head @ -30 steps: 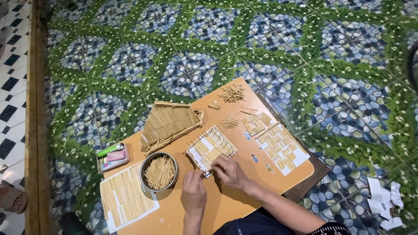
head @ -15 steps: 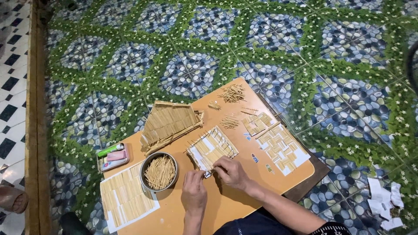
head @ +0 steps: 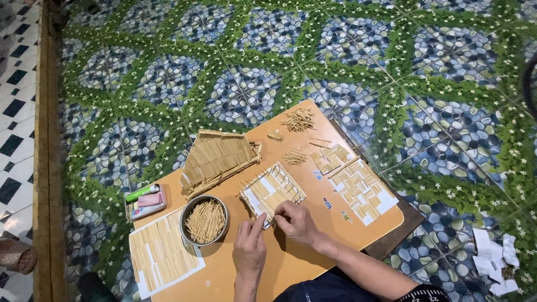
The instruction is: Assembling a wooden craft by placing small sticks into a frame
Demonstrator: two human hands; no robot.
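Note:
A low wooden board (head: 291, 263) lies on the patterned floor. My left hand (head: 249, 246) and my right hand (head: 296, 221) meet at the near edge of a small panel of glued wooden sticks (head: 272, 189). The fingertips of both hands pinch at that edge; whether a single stick is between them is too small to tell. A round metal bowl of thin sticks (head: 205, 220) stands just left of my left hand. Behind it rests a roof-shaped stick piece (head: 218, 159).
A white sheet covered with sticks (head: 162, 255) lies at the board's left end, with a small tray of glue items (head: 145, 201) behind it. Another stick-covered sheet (head: 361, 190) lies to the right. Loose stick piles (head: 298, 119) sit at the far edge. Paper scraps (head: 495, 263) lie on the floor.
Nothing has visibly moved; both hands stay at the near edge of the stick panel.

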